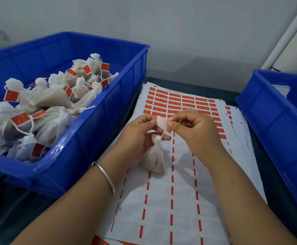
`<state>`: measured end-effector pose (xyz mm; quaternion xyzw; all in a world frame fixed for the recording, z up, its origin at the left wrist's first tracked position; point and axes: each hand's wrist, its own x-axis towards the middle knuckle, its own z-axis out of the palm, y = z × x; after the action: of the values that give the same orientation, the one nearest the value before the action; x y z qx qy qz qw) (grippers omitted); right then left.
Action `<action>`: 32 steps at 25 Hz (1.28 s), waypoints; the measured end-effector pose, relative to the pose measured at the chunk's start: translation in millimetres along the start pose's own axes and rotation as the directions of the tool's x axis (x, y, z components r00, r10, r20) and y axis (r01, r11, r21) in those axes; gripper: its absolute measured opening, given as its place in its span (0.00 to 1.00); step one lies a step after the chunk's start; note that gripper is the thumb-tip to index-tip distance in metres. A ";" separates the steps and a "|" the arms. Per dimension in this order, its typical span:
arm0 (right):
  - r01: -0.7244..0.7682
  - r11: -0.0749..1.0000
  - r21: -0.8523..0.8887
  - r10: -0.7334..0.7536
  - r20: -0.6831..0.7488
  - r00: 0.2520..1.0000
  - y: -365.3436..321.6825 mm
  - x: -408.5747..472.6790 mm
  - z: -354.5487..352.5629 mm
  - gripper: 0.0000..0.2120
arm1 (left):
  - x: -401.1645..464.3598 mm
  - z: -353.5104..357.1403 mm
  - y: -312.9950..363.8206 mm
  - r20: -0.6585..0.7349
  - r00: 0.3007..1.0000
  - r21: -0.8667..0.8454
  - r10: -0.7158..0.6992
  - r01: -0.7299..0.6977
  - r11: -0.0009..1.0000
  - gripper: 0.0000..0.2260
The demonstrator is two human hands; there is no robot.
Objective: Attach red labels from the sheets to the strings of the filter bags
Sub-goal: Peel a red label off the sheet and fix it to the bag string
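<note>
Label pinched between both hands

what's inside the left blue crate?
The left blue crate holds a pile of filled filter bags, many with red labels on their strings. Bare ribbed floor shows at the back. Whatever lies under the pile is covered, and the bags' contents cannot be identified.

Two bare arms show, with no sleeves on them. The left hand has a thin, shiny silver bangle around its wrist. The bangle is a plain, smooth ring. The right hand wears nothing, and its wrist is bare. The fingernails are short and plain.
</note>
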<state>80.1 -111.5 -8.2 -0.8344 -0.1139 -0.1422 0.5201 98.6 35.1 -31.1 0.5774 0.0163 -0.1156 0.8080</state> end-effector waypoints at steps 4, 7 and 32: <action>-0.075 0.995 0.069 0.078 -0.051 0.996 11.4 2.2 0.7 0.10 | -0.4 3.2 -1.3 -0.015 0.999 0.046 -0.051 0.051 0.998 0.08; -0.119 0.985 0.126 0.125 -0.041 0.991 16.2 1.9 3.4 0.09 | 0.0 2.6 -2.9 -0.034 0.998 0.076 -0.052 0.054 0.996 0.08; -0.232 0.903 0.362 0.258 -0.025 0.966 31.5 4.6 8.8 0.07 | -3.1 3.8 -7.9 0.039 0.997 0.288 0.072 -0.080 0.954 0.03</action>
<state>96.1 -117.0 -36.5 -0.7285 -0.0130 -0.0829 0.6799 93.6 29.6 -36.7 0.6879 -0.0342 -0.0935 0.7189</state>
